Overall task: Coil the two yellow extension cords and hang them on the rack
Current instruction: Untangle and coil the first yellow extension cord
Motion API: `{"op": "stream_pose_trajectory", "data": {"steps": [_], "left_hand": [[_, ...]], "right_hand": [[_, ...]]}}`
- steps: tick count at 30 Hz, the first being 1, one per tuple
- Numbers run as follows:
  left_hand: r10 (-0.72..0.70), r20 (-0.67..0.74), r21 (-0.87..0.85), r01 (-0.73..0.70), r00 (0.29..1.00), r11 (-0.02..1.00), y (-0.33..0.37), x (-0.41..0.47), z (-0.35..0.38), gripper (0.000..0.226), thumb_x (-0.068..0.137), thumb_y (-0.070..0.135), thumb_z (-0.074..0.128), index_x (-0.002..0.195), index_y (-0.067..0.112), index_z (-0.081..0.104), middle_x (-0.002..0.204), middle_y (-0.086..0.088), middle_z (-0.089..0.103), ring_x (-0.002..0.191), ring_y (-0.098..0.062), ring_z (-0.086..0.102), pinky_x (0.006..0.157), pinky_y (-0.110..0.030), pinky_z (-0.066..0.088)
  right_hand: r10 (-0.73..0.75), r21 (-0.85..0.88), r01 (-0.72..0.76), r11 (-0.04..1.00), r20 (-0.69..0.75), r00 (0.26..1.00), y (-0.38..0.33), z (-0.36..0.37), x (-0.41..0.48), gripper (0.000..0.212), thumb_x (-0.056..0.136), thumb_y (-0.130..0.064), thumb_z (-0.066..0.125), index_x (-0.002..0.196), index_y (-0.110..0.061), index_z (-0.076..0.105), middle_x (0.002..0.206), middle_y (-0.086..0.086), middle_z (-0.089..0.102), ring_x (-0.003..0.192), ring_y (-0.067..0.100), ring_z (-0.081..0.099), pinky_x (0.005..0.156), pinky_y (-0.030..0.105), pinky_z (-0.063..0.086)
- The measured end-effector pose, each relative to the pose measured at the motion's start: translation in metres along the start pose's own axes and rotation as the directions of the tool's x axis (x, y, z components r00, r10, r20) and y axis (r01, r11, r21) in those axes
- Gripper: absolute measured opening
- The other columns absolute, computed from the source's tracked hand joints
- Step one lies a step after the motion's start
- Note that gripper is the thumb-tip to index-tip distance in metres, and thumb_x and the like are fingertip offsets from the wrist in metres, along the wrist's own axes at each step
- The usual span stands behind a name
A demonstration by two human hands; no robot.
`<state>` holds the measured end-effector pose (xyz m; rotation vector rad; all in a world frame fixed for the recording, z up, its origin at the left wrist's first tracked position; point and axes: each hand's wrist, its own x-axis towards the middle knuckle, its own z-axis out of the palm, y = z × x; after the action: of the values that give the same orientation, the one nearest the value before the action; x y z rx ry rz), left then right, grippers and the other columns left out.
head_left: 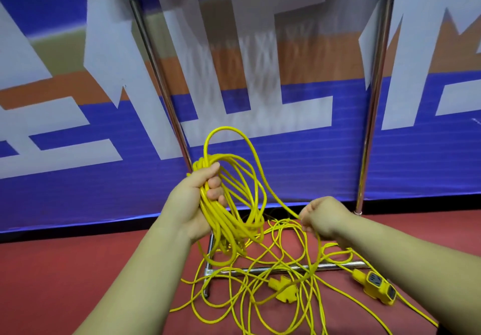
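Closest to us, two bare forearms reach in from the bottom edge. The left hand [200,201] is raised, palm turned towards us, with its fingers and thumb curled round a coil [235,212] of yellow cord. We see many loops bunched in that grip, too many and too overlapped to count, and one wider loop stands up above the fist. The right hand [322,220] sits lower and to the right, knuckles up. It pinches a single strand that runs up and across to the coil.

Below the hands, the loose cord [260,298] sprawls over the red floor [78,282] in a tangle of crossing loops. We cannot tell which strand belongs to which cord. Two yellow socket blocks lie in it, one [283,289] in the middle of the tangle and one [377,286] to the right, under the right forearm.

The cord lies over the base bar [338,265] of the rack, and the hanging coil hides part of the rack's left foot. Two chrome uprights rise from the base, the left [153,63] leaning in the wide-angle view and the right [377,74] nearly straight. Behind them hangs one blue, white and orange banner [299,168].
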<state>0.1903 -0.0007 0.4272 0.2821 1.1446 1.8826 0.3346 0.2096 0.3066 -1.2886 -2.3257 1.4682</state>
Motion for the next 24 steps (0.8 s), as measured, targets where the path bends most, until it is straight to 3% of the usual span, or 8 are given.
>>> {"op": "stream_pose_trajectory", "data": {"steps": [3,7,9,11,15,18,24], "left_hand": [[0.089,0.06,-0.093,-0.083,0.994,0.992,0.005,0.0,-0.001,0.015,0.084,0.026,0.062,0.074,0.02,0.053,0.05,0.009,0.039,0.037,-0.002,0.04,0.043,-0.017,0.044],[0.137,0.071,-0.162,-0.124,0.988,0.979,0.007,0.001,0.0,0.009,0.085,0.026,0.06,0.078,0.02,0.056,0.051,0.011,0.04,0.037,-0.002,0.041,0.041,-0.016,0.044],[0.141,0.043,-0.137,-0.134,0.989,0.981,0.005,0.002,0.0,0.009,0.083,0.025,0.061,0.077,0.02,0.056,0.051,0.01,0.041,0.037,-0.002,0.041,0.041,-0.017,0.043],[0.123,0.003,-0.074,-0.122,0.992,0.99,0.002,0.004,-0.001,0.01,0.081,0.023,0.064,0.076,0.02,0.055,0.052,0.01,0.041,0.038,-0.002,0.041,0.041,-0.019,0.044],[0.085,-0.156,0.155,-0.061,0.984,0.986,-0.019,0.011,0.0,0.018,0.085,0.017,0.067,0.07,0.016,0.057,0.052,0.003,0.045,0.036,-0.009,0.043,0.041,-0.022,0.044],[0.092,-0.174,0.305,-0.035,0.981,0.952,-0.04,0.014,0.005,0.012,0.089,0.016,0.069,0.081,0.01,0.062,0.055,-0.001,0.049,0.036,-0.011,0.043,0.041,-0.023,0.042],[0.053,-0.068,0.275,-0.032,0.996,0.961,-0.052,0.013,0.018,0.021,0.089,0.011,0.062,0.108,0.005,0.069,0.059,-0.003,0.047,0.035,-0.009,0.04,0.04,-0.023,0.042]], "right_hand": [[-0.096,-0.426,0.131,0.895,0.102,0.99,-0.007,0.003,-0.01,0.013,0.089,-0.024,0.061,0.078,-0.017,0.064,0.091,0.004,0.072,0.083,0.02,0.067,0.076,0.024,0.055],[-0.153,-0.512,0.214,0.832,0.16,0.975,-0.013,0.005,-0.021,0.011,0.092,-0.024,0.057,0.089,-0.02,0.066,0.096,0.005,0.071,0.081,0.02,0.061,0.078,0.024,0.054],[-0.162,-0.4,0.221,0.89,0.175,0.971,-0.016,0.003,-0.026,0.013,0.09,-0.016,0.058,0.089,-0.013,0.07,0.081,0.002,0.072,0.068,0.019,0.062,0.065,0.023,0.053],[-0.189,-0.123,0.211,0.97,0.164,0.968,-0.021,0.0,-0.031,0.013,0.089,-0.006,0.058,0.082,-0.009,0.069,0.066,-0.001,0.071,0.051,0.015,0.057,0.049,0.021,0.047],[-0.309,0.307,0.258,0.916,0.131,0.942,-0.033,-0.013,-0.039,0.009,0.096,-0.006,0.058,0.091,-0.006,0.065,0.078,0.007,0.074,0.055,0.012,0.056,0.054,0.026,0.044],[-0.379,0.369,0.298,0.88,0.169,0.91,-0.04,-0.02,-0.044,0.007,0.097,-0.011,0.059,0.096,-0.009,0.066,0.083,0.008,0.076,0.06,0.013,0.056,0.063,0.036,0.039],[-0.455,0.359,0.373,0.856,0.18,0.872,-0.047,-0.018,-0.053,0.01,0.097,-0.01,0.059,0.094,-0.008,0.069,0.074,0.001,0.072,0.055,0.007,0.052,0.051,0.019,0.039]]}}
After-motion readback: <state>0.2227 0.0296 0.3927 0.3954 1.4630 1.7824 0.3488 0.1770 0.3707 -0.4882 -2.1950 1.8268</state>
